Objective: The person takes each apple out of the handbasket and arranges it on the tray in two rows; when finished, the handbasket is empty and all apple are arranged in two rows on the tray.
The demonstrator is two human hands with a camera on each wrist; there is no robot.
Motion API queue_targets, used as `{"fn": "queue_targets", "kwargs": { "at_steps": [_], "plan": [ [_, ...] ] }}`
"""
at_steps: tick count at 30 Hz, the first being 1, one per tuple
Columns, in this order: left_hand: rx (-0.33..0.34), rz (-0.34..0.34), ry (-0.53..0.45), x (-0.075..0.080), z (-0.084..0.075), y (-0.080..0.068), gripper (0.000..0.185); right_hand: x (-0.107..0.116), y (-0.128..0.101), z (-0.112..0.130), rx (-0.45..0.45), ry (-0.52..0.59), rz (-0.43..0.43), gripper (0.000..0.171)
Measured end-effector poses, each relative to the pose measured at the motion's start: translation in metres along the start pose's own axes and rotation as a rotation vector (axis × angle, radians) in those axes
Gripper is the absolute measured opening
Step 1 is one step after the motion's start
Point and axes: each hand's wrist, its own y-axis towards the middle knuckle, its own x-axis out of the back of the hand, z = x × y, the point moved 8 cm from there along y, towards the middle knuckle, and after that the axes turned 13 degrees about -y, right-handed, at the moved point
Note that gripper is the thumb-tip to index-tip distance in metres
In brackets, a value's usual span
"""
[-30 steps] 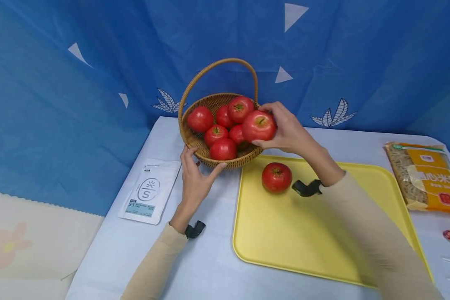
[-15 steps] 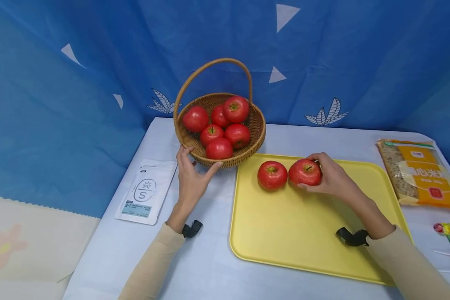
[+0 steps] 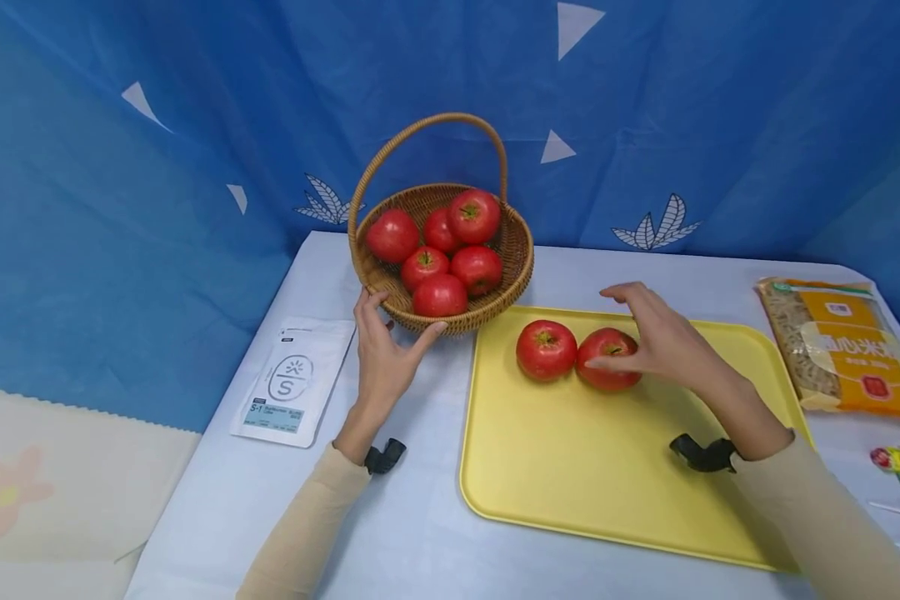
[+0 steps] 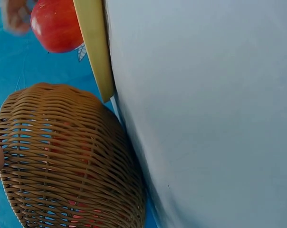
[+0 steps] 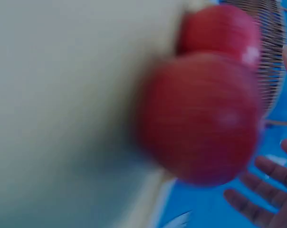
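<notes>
A wicker basket [image 3: 516,279] with a tall hoop handle stands at the back of the table, several red apples [image 3: 439,297] in it. My left hand [image 3: 382,362] holds its near left rim, thumb and fingers spread apart along it. In the left wrist view the woven side of the basket [image 4: 67,156] fills the lower left. Two red apples sit side by side on the yellow tray [image 3: 570,458]: a left one [image 3: 546,350] and a right one [image 3: 607,379]. Over the right apple hovers my right hand [image 3: 671,350], thumb and fingers spread and holding nothing; the right wrist view shows its fingers [image 5: 272,190] apart from the apple.
Left of the basket lies a white pouch [image 3: 292,383]. A yellow noodle packet [image 3: 843,350] is right of the tray, with a wrapped candy [image 3: 888,457] and small pink-tipped items nearer. A blue curtain [image 3: 450,67] hangs behind the table.
My right hand has carried an apple from the basket to the tray, put it down beside the other and let go, lifting slightly. The left hand has stayed at the basket.
</notes>
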Motion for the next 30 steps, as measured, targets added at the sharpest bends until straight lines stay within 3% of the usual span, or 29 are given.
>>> {"fn": "queue_targets", "kwargs": {
  "at_steps": [4,8,14,21,30],
  "plan": [
    [0.007,-0.002,0.008,0.000,0.000,0.000,0.090,0.024,0.051,0.028,0.200,0.043,-0.071,0.091],
    [0.011,-0.008,0.011,0.002,0.002,-0.001,0.089,0.032,0.111,0.055,0.328,0.037,-0.080,0.089],
    [-0.001,-0.006,0.001,0.000,0.001,-0.001,0.089,0.018,0.180,0.072,0.359,0.017,-0.008,0.083],
    [-0.011,0.001,0.004,-0.003,0.000,-0.001,0.089,-0.009,0.212,0.072,0.315,-0.076,0.077,0.082],
    [-0.014,-0.003,0.021,0.000,0.003,0.002,0.090,-0.020,0.228,0.072,0.328,-0.104,0.026,0.072]
  ]
}}
